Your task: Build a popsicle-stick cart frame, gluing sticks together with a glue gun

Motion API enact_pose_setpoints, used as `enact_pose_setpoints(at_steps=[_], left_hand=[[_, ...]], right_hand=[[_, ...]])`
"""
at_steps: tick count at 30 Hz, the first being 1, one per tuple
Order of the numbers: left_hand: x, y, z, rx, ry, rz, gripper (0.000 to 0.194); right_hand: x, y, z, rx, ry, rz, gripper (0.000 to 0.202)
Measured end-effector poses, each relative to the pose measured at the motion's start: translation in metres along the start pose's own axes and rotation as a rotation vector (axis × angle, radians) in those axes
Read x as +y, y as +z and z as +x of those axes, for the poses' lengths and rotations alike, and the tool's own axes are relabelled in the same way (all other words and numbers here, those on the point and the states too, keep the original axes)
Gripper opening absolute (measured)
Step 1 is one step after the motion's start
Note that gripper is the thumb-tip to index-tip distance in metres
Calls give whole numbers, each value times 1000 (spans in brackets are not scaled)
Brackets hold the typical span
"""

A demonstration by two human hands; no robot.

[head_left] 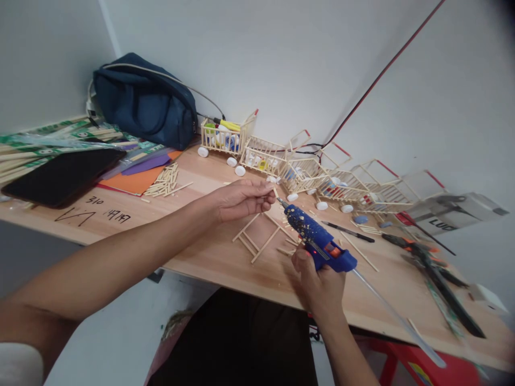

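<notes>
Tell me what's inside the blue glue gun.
A clear stick enters the glue gun at its rear; an orange part shows in a side opening; anything deeper inside is covered.

The handle of the glue gun [309,228] is mostly covered by the right hand [325,284]; the red stool [462,371] is cut off below.

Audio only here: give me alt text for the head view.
The right hand grips a blue glue gun, its nozzle close to a short stick in the left hand. A stick frame lies on the wooden table. Behind stands a row of stick carts, with a blue bag to their left.
</notes>
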State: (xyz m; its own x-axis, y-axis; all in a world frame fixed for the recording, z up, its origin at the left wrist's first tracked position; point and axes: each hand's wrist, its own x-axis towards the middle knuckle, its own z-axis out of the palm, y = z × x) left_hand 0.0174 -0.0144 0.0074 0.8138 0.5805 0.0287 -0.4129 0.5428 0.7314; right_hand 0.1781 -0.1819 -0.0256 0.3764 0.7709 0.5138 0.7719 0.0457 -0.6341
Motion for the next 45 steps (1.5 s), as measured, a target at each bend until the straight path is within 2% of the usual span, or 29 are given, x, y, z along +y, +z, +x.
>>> enact_pose_setpoints(at_steps=[7, 15, 31, 36, 40, 45], left_hand=[[0, 0, 0, 3, -8, -6, 14], [1, 0, 0, 4, -13, -1, 16], [0, -1, 0, -13, -1, 40, 15], [-1, -3, 1, -21, -1, 39, 16], [0, -3, 1, -18, 1, 53, 16], [1, -2, 0, -4, 4, 78, 17]], right_hand=[[-6, -3, 3, 10, -66, -48, 43], [-3, -3, 1, 12, -76, -76, 47], [5, -4, -3, 8, 1, -78, 46], [5, -5, -3, 17, 2, -82, 40], [1, -3, -1, 56, -27, -86, 46], [4, -3, -2, 19, -19, -15, 43]])
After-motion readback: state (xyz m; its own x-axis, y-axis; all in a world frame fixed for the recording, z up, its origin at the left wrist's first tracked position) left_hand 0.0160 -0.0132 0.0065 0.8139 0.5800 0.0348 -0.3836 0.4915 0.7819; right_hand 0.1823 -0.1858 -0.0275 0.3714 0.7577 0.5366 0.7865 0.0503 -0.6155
